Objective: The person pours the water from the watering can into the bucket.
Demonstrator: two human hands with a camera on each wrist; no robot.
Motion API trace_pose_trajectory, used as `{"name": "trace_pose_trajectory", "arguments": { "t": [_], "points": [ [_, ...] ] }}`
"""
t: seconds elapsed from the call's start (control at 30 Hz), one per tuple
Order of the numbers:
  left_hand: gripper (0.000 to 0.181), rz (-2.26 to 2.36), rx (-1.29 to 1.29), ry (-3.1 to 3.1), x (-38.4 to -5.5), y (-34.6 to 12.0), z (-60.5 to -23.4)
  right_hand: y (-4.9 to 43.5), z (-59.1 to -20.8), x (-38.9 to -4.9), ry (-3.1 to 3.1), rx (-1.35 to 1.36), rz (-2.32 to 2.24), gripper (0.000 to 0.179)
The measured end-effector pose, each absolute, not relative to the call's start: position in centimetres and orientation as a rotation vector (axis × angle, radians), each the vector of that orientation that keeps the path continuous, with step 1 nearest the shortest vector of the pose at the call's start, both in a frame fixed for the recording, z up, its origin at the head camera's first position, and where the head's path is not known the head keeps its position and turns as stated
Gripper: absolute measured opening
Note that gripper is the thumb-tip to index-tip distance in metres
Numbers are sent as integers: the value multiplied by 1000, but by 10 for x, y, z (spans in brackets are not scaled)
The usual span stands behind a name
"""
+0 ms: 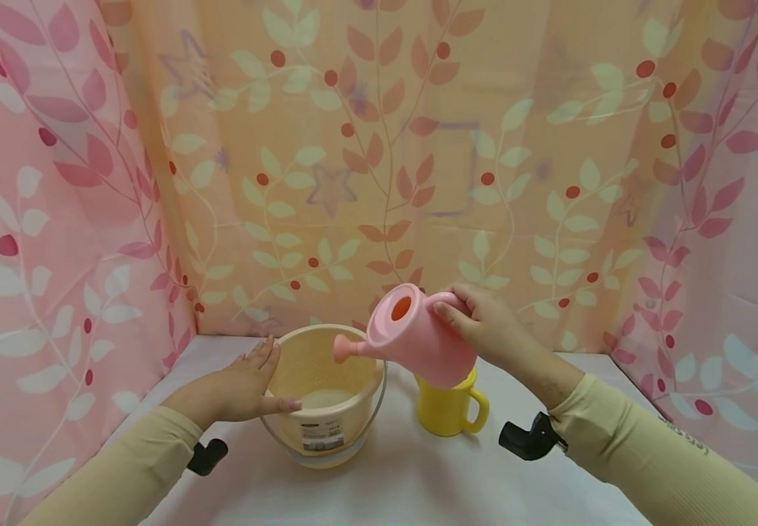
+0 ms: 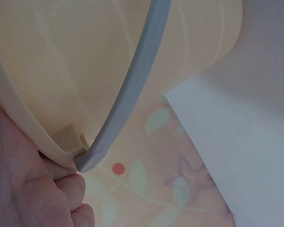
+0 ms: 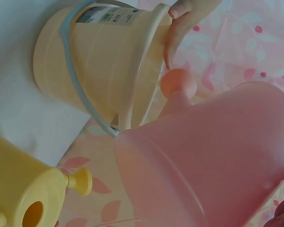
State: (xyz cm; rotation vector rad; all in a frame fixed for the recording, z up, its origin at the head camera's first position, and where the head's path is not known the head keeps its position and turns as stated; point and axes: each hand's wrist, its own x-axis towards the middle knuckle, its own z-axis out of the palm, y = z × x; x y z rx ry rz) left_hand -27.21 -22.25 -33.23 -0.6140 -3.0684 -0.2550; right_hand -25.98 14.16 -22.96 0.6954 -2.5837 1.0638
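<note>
My right hand (image 1: 480, 325) grips the handle of a pink watering can (image 1: 411, 337), tilted so its spout (image 1: 347, 348) points down over a cream bucket (image 1: 322, 391). Pale water lies in the bucket's bottom. My left hand (image 1: 250, 380) rests against the bucket's left rim, fingers straight along the edge and thumb across the front wall. In the left wrist view the bucket wall (image 2: 85, 66) and its grey bail handle (image 2: 132, 90) fill the frame above my palm (image 2: 28, 189). The right wrist view shows the pink can (image 3: 213, 161) close up and the bucket (image 3: 94, 61).
A yellow watering can (image 1: 447, 405) stands on the white table (image 1: 418, 482) just right of the bucket, under the pink can; it also appears as the yellow can (image 3: 23, 189). Leaf-patterned curtains (image 1: 365, 146) close off the back and both sides.
</note>
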Motion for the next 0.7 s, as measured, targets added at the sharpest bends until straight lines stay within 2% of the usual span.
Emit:
{"name": "trace_pose_trajectory", "arguments": {
  "t": [0.37, 0.7],
  "points": [
    [111, -276, -641, -3107, -259, -215, -315, 142, -230, -259, -2583, 693, 1061, 23],
    [113, -259, -655, -3105, -258, -214, -314, 142, -228, -260, -2601, 692, 986, 24]
  ]
}}
